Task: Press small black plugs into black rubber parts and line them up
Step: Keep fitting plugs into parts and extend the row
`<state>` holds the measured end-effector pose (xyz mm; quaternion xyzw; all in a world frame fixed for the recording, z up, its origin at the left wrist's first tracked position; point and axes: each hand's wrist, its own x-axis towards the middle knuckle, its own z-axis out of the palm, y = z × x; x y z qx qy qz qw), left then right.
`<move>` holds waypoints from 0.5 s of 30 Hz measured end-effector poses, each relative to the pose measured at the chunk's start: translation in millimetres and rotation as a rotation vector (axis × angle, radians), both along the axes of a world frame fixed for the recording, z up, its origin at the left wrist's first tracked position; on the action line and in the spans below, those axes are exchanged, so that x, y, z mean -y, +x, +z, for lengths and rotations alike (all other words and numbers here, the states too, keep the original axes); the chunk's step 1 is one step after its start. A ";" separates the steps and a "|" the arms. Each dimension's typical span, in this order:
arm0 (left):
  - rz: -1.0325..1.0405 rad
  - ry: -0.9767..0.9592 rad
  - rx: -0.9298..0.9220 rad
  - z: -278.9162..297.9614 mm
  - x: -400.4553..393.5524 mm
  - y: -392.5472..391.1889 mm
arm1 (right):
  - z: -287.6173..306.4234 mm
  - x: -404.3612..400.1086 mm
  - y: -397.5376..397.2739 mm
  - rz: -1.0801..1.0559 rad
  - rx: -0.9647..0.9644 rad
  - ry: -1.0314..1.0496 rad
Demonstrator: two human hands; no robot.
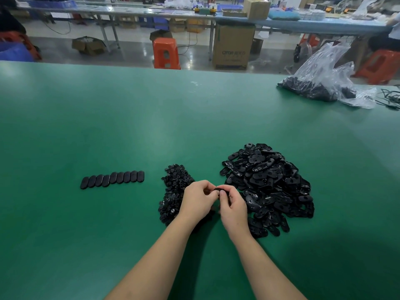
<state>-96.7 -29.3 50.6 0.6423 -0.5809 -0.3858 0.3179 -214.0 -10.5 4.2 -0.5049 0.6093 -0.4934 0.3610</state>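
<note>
Desk [108, 118]: green mat, broad bare stretch across the left half and the middle, running to the far edge.

Left hand [198, 199] and right hand [232, 207]: meeting near the desk's near edge, centre, between the two heaps. Fingers of both curl round one black rubber part [220, 188], held just above the desk; only its top rim shows between the fingertips. Whether a plug is in it cannot be told.

Plugs [175, 189]: heap of small black pieces, just left of the hands, partly hidden by the left wrist.

Parts [268, 187]: larger heap of black oblong rubber parts, just right of the hands, some with a slot showing.

Row [112, 179]: nine oblong parts side by side, touching, left of the plugs and apart from them, slanting slightly toward the near edge at its left end.

Bag [324, 76]: clear plastic, black pieces inside, at the far right corner. Black cable [389, 98] beside it at the right edge.

Beyond the far edge: carton [232, 48] on the floor, printed lettering too blurred to read; orange stool [165, 53] left of it.
</note>
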 end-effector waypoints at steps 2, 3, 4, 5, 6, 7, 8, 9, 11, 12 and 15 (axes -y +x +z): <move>0.013 -0.002 -0.028 -1.2 -1.5 -0.4 | -1.4 1.0 0.5 -0.004 0.013 0.009; 0.013 -0.007 -0.036 -0.6 -2.2 -0.7 | -2.1 1.4 0.5 -0.005 0.016 0.014; 0.008 -0.015 -0.036 0.4 -2.5 -0.8 | -2.9 2.1 0.5 -0.007 0.019 0.019; 0.001 -0.026 -0.031 1.5 -2.7 -0.6 | -3.6 2.6 0.6 -0.009 0.023 0.024; -0.005 -0.040 -0.022 2.6 -2.8 -0.1 | -4.6 3.2 0.6 -0.012 0.024 0.027; -0.011 -0.054 -0.010 3.2 -2.9 0.5 | -5.5 3.6 0.8 -0.015 0.019 0.028; -0.018 -0.064 0.001 3.7 -3.0 1.2 | -6.2 3.9 1.0 -0.019 0.008 0.026; -0.031 -0.072 0.012 3.4 -3.4 1.9 | -6.7 4.1 1.1 -0.019 -0.003 0.023; -0.084 -0.104 0.058 3.0 -4.7 3.7 | -7.8 4.9 1.4 -0.014 -0.011 0.024; -0.126 -0.138 0.101 3.2 -5.3 5.2 | -8.1 5.0 1.6 -0.009 -0.005 0.031; -0.268 -0.250 0.246 6.0 -2.3 10.7 | -6.6 4.2 1.9 0.005 0.032 0.043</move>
